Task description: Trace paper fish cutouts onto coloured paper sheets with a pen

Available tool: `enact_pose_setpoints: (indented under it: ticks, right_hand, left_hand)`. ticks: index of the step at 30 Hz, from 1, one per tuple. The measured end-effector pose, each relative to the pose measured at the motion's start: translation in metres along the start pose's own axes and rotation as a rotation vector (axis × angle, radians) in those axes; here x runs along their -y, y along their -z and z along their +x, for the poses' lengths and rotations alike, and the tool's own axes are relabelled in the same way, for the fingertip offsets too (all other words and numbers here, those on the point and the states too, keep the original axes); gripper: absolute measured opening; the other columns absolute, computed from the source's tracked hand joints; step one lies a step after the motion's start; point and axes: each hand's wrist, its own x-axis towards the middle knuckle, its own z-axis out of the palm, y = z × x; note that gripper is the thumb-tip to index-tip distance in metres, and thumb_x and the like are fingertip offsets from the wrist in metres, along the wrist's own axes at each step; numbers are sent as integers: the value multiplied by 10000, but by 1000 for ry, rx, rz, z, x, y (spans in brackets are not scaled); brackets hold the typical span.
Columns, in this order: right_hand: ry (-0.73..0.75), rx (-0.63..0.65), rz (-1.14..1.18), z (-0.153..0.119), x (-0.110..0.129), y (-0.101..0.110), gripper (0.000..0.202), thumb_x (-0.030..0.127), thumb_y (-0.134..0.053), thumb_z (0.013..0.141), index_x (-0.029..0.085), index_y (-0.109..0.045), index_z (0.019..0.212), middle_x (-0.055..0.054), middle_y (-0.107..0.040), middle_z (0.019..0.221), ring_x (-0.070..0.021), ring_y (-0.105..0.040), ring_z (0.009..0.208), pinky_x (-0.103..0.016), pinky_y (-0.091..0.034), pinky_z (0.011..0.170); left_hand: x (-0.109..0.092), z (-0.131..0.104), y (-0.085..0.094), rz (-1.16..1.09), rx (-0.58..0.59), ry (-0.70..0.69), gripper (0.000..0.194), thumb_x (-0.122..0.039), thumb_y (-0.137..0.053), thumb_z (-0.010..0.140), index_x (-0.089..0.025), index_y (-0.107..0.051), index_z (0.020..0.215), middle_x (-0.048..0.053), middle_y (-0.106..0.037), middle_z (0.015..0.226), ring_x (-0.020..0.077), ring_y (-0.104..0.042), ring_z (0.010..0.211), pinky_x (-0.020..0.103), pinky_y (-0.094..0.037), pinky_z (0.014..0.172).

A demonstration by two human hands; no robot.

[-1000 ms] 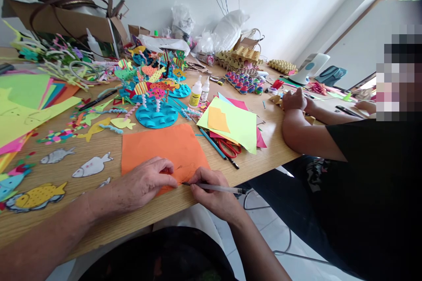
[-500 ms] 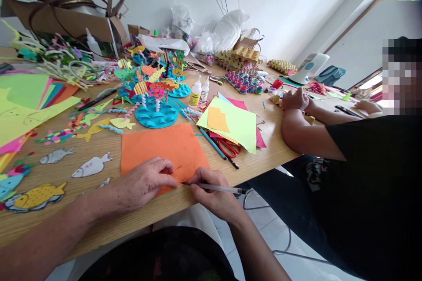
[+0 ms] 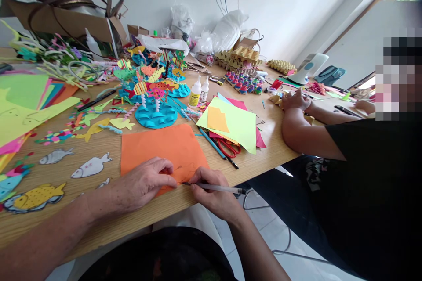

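Note:
An orange sheet of paper (image 3: 161, 142) lies at the table's near edge, with faint fish-like outlines drawn on its lower right part. My left hand (image 3: 145, 182) rests on the sheet's lower edge, thumb and forefinger apart, holding nothing. In my right hand (image 3: 212, 191) is a pen (image 3: 220, 188) with a clear barrel. Its tip touches the paper just right of my left fingertips, and its back end points right past the table edge. To the left lie a white paper fish (image 3: 90, 166), a grey paper fish (image 3: 56, 156) and a yellow paper fish (image 3: 39, 196).
Behind the sheet stands a blue base (image 3: 156, 116) carrying colourful paper fish. Glue bottles (image 3: 195, 93), a stack of coloured paper (image 3: 239, 125) and red scissors (image 3: 230, 148) lie right of it. A co-worker's forearm (image 3: 298, 127) rests on the table at the right.

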Motion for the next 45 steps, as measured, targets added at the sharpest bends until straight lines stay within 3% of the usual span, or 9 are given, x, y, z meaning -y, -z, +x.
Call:
enact_pose_setpoints:
  ticks: [45]
  right_hand:
    - [2, -14, -21, 0, 0, 0, 104, 96, -497, 685, 185, -519, 635, 63, -465, 536, -78, -391, 484, -194, -313, 493]
  left_hand:
    - [-1, 0, 1, 8, 18, 14, 386, -36, -358, 872, -255, -634, 1028, 49, -527, 1027, 181, -508, 965, 290, -413, 857]
